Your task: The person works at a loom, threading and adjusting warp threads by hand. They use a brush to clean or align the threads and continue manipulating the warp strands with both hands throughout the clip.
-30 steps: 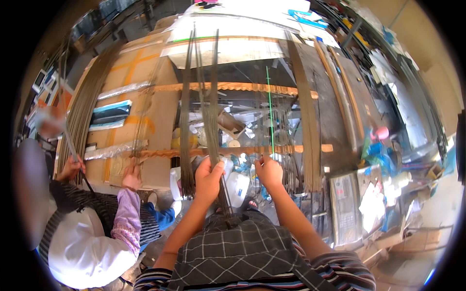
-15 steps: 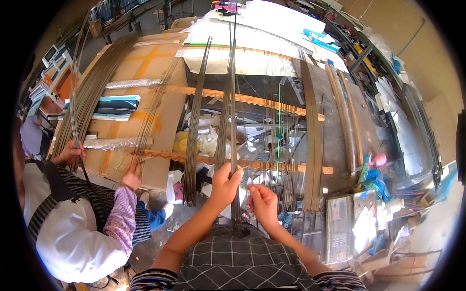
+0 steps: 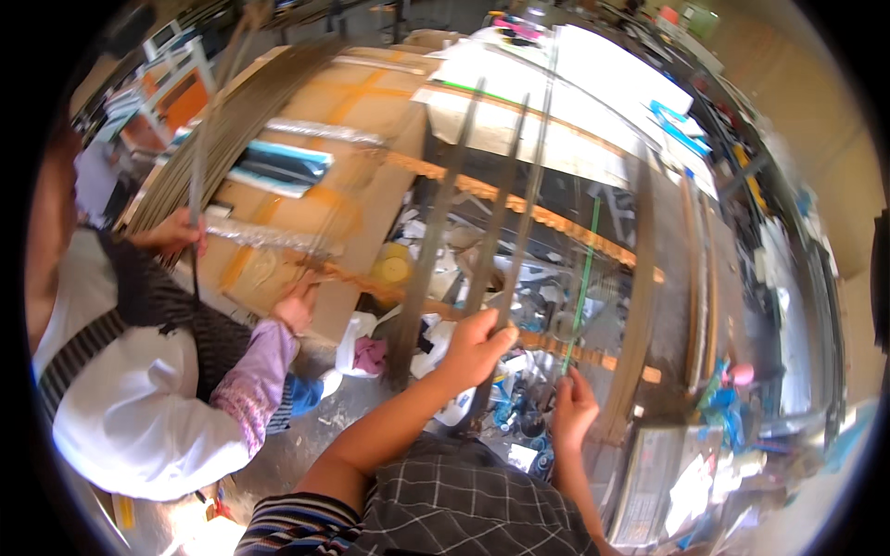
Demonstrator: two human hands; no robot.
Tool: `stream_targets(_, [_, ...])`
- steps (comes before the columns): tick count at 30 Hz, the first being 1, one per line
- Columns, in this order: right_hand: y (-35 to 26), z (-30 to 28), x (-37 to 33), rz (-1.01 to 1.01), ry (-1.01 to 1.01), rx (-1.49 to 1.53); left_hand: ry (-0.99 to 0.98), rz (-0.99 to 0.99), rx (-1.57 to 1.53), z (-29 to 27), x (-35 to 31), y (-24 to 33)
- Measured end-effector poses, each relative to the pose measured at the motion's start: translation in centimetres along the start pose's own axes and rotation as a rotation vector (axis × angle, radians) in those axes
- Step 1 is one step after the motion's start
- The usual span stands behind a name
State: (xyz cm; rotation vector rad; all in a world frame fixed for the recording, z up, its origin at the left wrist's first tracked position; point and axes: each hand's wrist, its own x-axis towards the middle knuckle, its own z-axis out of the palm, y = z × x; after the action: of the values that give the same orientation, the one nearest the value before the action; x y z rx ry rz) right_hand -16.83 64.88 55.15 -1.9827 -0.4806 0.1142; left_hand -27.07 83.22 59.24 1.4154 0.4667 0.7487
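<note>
My left hand (image 3: 477, 350) is closed around a bundle of long, thin, dark strips (image 3: 527, 218), which stretches away from me across the frame. My right hand (image 3: 575, 408) is apart from it to the right, with thumb and fingers pinched at the lower end of a thin green strip (image 3: 586, 269). Blur hides what exactly is between those fingers. Two more dark strip bundles (image 3: 436, 250) lie to the left of the held one. A wider bundle (image 3: 640, 306) lies to the right. Notched orange-brown rails (image 3: 528, 216) run crosswise under the strips.
At my left a co-worker's hand (image 3: 176, 232) holds upright strips, and their other hand (image 3: 297, 301) rests over the cardboard-covered table (image 3: 362, 199). Scraps and a yellow roll (image 3: 394, 264) lie beneath the rails. A grey case (image 3: 649, 473) stands at lower right.
The whole view has turned, so the scene sits farther right. My right hand has moved right, away from my left hand, to the green strip. My left hand keeps its grip.
</note>
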Motion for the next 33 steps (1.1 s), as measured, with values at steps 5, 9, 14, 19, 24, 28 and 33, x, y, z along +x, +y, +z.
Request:
stream_targets(5, [1.9,-0.4,-1.2,0.039,0.032,0.013,-0.025,-0.016,0.042,-0.2,0.2,-0.2])
stream_targets(9, [4.1,-0.6,-1.1,0.112,0.090,0.015,0.011,0.022,-0.028,-0.6,1.4,-0.6])
stream_targets(14, [2.3,0.2,0.9,0.081,0.119,-0.129,0.000,0.001,0.019,-1.2,1.7,0.8])
stream_targets(19, [2.1,1.3,2.1,0.118,0.119,-0.112,-0.013,-0.038,-0.005,-1.2,0.9,0.4])
stream_targets(24, [2.4,1.6,2.3,0.077,0.122,-0.131,-0.023,-0.077,0.021,-1.5,0.2,0.7])
stream_targets(28, [2.4,1.5,2.4,0.081,0.117,-0.164,-0.028,-0.094,0.039,-1.4,0.0,0.6])
stream_targets(33, [2.8,1.3,2.5,0.095,0.116,-0.192,-0.025,-0.111,0.016,-1.1,-0.2,0.4])
